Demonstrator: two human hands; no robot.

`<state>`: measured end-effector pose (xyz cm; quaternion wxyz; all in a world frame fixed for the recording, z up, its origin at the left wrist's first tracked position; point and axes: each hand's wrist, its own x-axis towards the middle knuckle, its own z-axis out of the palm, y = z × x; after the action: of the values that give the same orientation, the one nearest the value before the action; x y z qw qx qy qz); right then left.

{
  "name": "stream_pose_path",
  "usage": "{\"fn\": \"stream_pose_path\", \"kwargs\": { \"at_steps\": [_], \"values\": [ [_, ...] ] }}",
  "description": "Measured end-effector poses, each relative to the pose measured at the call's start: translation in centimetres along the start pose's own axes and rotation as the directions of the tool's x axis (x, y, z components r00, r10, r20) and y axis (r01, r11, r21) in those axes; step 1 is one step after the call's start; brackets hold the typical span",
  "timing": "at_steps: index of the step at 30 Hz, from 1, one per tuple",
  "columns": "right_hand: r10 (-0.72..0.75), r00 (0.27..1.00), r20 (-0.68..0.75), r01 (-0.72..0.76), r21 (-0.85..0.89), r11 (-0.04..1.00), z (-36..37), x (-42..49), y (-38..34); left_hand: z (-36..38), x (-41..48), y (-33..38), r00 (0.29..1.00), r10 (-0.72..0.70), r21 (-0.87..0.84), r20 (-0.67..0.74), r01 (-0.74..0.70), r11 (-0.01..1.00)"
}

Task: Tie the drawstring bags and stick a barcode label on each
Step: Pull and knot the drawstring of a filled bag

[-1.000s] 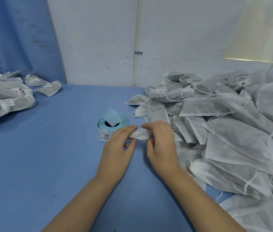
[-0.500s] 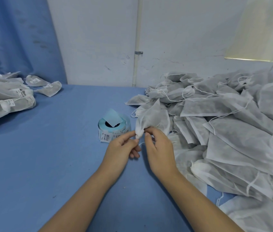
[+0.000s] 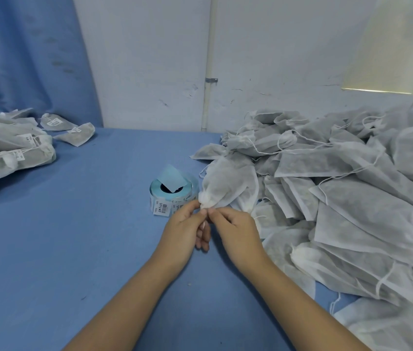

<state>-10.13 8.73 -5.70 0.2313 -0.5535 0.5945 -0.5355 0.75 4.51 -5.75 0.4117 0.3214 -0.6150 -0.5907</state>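
A white non-woven drawstring bag (image 3: 228, 184) stands up in front of me, its gathered neck pointing down at my fingers. My left hand (image 3: 183, 230) pinches the bag's bunched neck between thumb and forefinger. My right hand (image 3: 235, 231) pinches the thin drawstring right beside it, fingertips almost touching the left ones. Just left of the bag lies a roll of barcode labels (image 3: 172, 196) on pale blue backing, with one printed label hanging off its front.
A large heap of untied white bags (image 3: 352, 198) with loose strings fills the right side of the blue table (image 3: 73, 249). A pile of tied, labelled bags (image 3: 10, 148) lies at the far left. A white wall and a pipe (image 3: 209, 72) stand behind.
The bag lay bunched and low between my hands; it now stands upright with its neck gathered. Both hands have drawn close together and slid slightly toward me.
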Motion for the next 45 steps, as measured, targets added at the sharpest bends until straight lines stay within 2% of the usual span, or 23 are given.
{"fn": "stream_pose_path", "kwargs": {
  "at_steps": [3,6,11,16,21,24,29,31,32,33,34,35,36,37,38,40,42,43,45],
  "values": [
    [0.052,0.996,0.073,-0.067,0.219,0.973,-0.3,0.2,0.2,0.1,-0.1,0.2,0.999,0.016,-0.003,0.045,-0.016,1.000],
    [0.042,0.993,0.109,-0.075,0.321,0.944,-0.4,0.4,0.4,0.1,-0.2,0.1,0.998,0.036,0.007,0.052,-0.036,0.999],
    [-0.004,0.996,0.085,-0.026,0.347,0.938,-0.6,0.3,-0.1,0.2,0.0,-0.1,0.999,0.042,0.014,0.001,-0.042,0.999],
    [0.169,0.985,0.033,-0.170,0.365,0.915,-1.0,0.5,-0.1,0.3,-0.1,-0.1,1.000,0.016,0.091,0.017,-0.018,0.996],
    [0.272,0.962,-0.001,-0.236,0.496,0.836,-1.3,0.6,-0.4,0.7,0.7,0.5,0.992,-0.121,-0.013,0.025,0.121,0.993],
    [0.310,0.951,0.000,-0.257,0.560,0.788,-1.3,0.6,-0.6,1.0,0.6,0.6,0.992,-0.121,-0.012,0.024,0.121,0.993],
    [0.323,0.946,0.022,-0.245,0.701,0.670,-2.0,1.1,-0.5,1.5,-0.7,0.0,0.997,0.015,0.187,-0.072,-0.002,0.982],
    [0.315,0.949,0.029,-0.233,0.739,0.632,-2.1,1.2,-0.5,1.3,-1.0,-0.1,0.987,0.111,0.342,-0.119,-0.064,0.937],
    [0.317,0.948,0.014,-0.226,0.732,0.643,-2.1,1.3,-0.5,1.1,-1.1,-0.1,0.978,0.173,0.471,-0.116,-0.099,0.876],
    [0.317,0.948,-0.012,-0.216,0.707,0.673,-2.0,1.2,-0.5,0.8,-1.1,0.0,0.967,0.242,0.649,-0.078,-0.135,0.749],
    [0.307,0.951,-0.045,-0.200,0.668,0.717,-1.8,1.1,-0.5,0.7,-1.2,0.2,0.949,0.314,0.808,-0.019,-0.171,0.564],
    [0.286,0.954,-0.085,-0.176,0.615,0.768,-1.6,1.0,-0.6,0.5,-1.3,0.4,0.922,0.385,0.899,0.051,-0.210,0.383],
    [0.256,0.958,-0.130,-0.147,0.544,0.826,-1.5,0.9,-0.7,0.4,-1.3,0.6,0.894,0.435,0.937,0.110,-0.239,0.255],
    [0.216,0.961,-0.173,-0.118,0.450,0.885,-1.5,0.8,-0.7,0.3,-1.3,0.9,0.876,0.461,0.950,0.145,-0.253,0.181],
    [0.163,0.964,-0.211,-0.086,0.333,0.939,-1.4,0.7,-0.7,0.2,-1.4,1.1,0.854,0.495,0.959,0.160,-0.254,0.128],
    [0.016,0.965,-0.262,-0.013,0.014,1.000,-1.2,0.5,-0.7,0.0,-1.3,1.1,0.826,0.546,0.963,0.138,-0.240,0.120],
    [-0.138,0.954,-0.264,0.045,-0.332,0.942,-1.1,0.3,-0.6,-0.3,-1.2,1.0,0.789,0.601,0.959,0.126,-0.252,0.130],
    [-0.190,0.948,-0.253,0.060,-0.445,0.894,-1.1,0.2,-0.5,-0.3,-1.2,1.0,0.782,0.610,0.954,0.125,-0.264,0.142],
    [-0.228,0.945,-0.233,0.071,-0.535,0.842,-1.1,0.1,-0.5,-0.1,-1.3,1.1,0.753,0.632,0.934,0.182,-0.334,0.129]
  ]
}}
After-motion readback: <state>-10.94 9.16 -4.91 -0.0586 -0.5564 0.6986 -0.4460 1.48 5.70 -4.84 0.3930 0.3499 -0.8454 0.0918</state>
